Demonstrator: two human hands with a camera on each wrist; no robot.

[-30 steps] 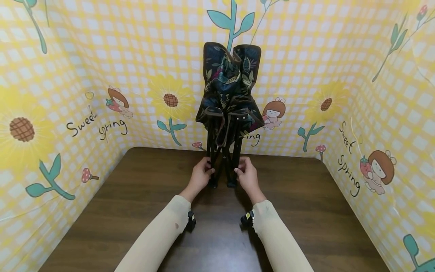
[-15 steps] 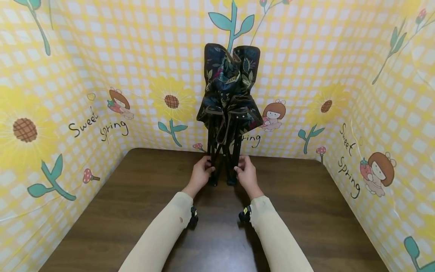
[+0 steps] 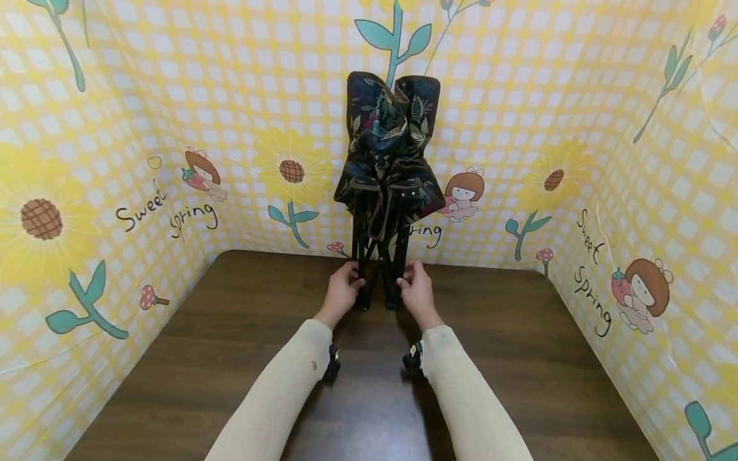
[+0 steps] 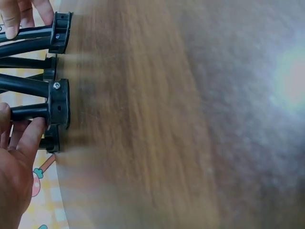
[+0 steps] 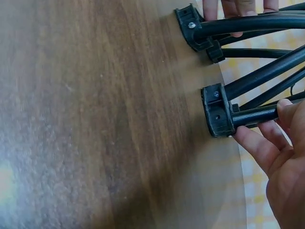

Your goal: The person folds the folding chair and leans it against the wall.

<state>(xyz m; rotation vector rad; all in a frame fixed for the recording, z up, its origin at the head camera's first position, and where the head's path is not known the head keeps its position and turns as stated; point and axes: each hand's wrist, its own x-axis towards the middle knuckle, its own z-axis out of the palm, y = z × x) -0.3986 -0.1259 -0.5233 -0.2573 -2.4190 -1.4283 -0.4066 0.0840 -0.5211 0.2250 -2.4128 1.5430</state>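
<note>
A folded camp chair with dark floral fabric stands upright at the back of the brown table, its black tube legs bunched together. My left hand pinches a left front leg low down, thumb in front and fingers behind. On the opposite side my right hand pinches a right front leg at about the same height. Black plastic feet cap the tubes in the left wrist view, just beside my left fingers. In the right wrist view, my right forefinger touches near another foot.
Patterned yellow-and-white checked cloth encloses the table at the back and on both sides. The chair's fabric stands in front of the back cloth. A bright light reflection lies on the wood near the front.
The chair's feet and both hands have shifted slightly away from me, toward the table's back edge. Both hands keep their hold on the legs, and the chair stays folded.
</note>
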